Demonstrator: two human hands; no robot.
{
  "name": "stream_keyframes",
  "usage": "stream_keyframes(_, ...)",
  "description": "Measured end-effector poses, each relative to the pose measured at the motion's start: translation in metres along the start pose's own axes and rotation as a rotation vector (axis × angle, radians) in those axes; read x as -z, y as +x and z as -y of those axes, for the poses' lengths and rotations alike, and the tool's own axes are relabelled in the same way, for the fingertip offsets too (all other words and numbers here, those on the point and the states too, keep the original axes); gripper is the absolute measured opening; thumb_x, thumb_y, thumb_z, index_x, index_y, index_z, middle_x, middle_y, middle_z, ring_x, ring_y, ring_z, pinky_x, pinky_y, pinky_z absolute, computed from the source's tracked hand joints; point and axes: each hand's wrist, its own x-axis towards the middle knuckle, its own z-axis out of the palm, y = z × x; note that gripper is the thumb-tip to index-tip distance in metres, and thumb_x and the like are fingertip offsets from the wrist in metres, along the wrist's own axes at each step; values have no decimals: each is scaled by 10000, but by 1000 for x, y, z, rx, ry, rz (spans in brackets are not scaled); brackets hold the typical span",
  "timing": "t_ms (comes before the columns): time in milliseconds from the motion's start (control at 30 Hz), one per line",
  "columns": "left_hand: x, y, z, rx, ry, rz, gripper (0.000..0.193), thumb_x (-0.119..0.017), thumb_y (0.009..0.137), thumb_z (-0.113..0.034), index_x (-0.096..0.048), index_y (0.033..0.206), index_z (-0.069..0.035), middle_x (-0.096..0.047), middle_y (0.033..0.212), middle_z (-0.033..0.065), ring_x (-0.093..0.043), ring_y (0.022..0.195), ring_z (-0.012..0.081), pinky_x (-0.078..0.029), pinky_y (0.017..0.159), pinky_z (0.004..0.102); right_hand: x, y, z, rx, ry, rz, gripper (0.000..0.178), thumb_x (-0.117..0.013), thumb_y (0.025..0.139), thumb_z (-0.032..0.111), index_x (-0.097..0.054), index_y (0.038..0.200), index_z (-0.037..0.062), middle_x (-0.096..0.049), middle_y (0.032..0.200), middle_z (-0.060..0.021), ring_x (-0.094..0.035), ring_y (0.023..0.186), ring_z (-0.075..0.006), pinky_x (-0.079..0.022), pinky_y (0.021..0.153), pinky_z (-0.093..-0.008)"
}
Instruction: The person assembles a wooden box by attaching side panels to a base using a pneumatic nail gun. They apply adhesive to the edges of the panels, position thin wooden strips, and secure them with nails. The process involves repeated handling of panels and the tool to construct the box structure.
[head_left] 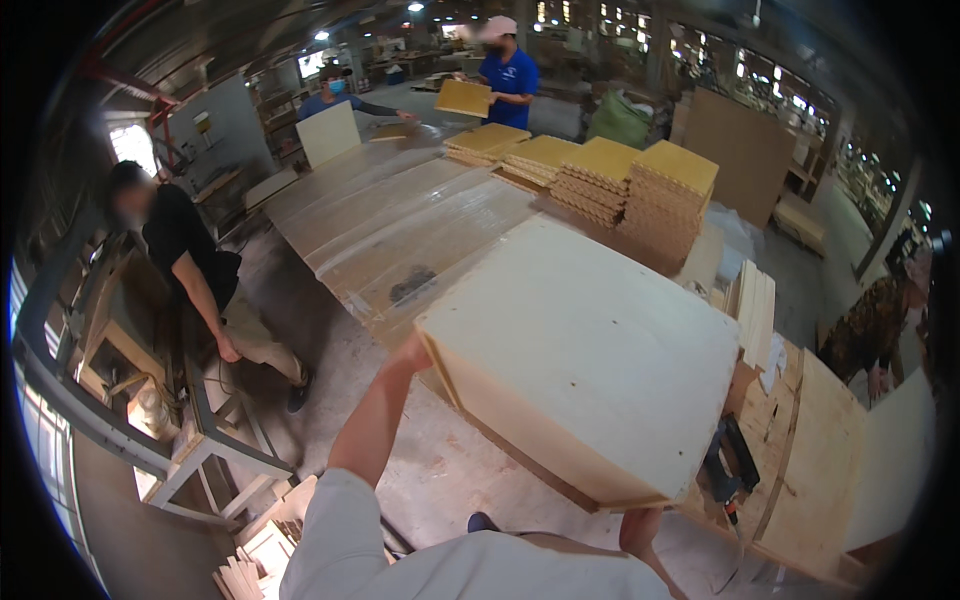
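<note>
A large wooden box [590,330] with a white upper panel and pale wood sides is tilted in front of me, between my hands. My left hand [412,355] grips its left corner, fingers partly hidden by the edge. Under the near right corner, my right hand [641,527] supports the box from below; the box covers most of its fingers. A black nail gun [730,463] with an attached hose lies just right of the box.
A film-covered worktable [400,225] stretches ahead, bearing stacks of yellow-topped panels [672,185]. Boards [815,460] lie at right. Co-workers stand at left [185,235], at the table's far end [510,75] and at far right. Wood offcuts [268,548] lie lower left.
</note>
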Motion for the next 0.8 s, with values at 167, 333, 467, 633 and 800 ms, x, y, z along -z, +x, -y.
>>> stream_keyframes(167, 7, -118, 0, -304, 91, -142, 421, -476, 958, -323, -477, 1264, -34, -546, 1219, 60, -531, 1102, 177, -437, 947, 353, 54, 77, -16, -260, -592, 153, 350, -443, 913, 185, -478, 1227, 34, -531, 1158, -145, -490, 1083, -282, -383, 931, -392)
stream_keyframes(333, -87, -198, 44, -362, -21, -545, 494, -382, 958, -398, -466, 1301, -52, -533, 1270, 81, -501, 1184, 240, -392, 1000, 410, -27, 251, -9, 22, -590, 385, 297, -471, 926, 142, -528, 1189, 17, -612, 1102, -139, -570, 1013, -240, -434, 889, -363)
stream_keyframes(467, -178, -208, 114, -457, 317, -708, 561, -430, 960, -344, -276, 1398, -29, -360, 1413, 115, -348, 1305, 250, -253, 1083, 401, -75, 323, 30, -183, 18, 82, 412, -421, 962, 370, -553, 1178, 45, -613, 1105, -99, -571, 1008, -238, -437, 880, -377)
stream_keyframes(633, -252, -194, 136, -513, 718, -255, 1140, -597, 799, -478, 244, 1405, -5, 283, 1464, 245, 212, 1380, 352, 98, 1097, 487, 32, 275, 76, -164, -457, -129, 337, -563, 895, 284, -582, 1117, 30, -640, 982, -67, -609, 874, -206, -480, 772, -328)
stream_keyframes(800, -343, -152, 148, -321, 940, 144, 992, -696, 765, -286, -28, 1471, -87, 241, 1476, 262, 268, 1320, 504, -55, 1067, 619, 155, 198, 104, 50, -1313, -125, 417, -615, 833, 302, -541, 1114, 3, -614, 905, -157, -602, 848, -270, -467, 770, -365)
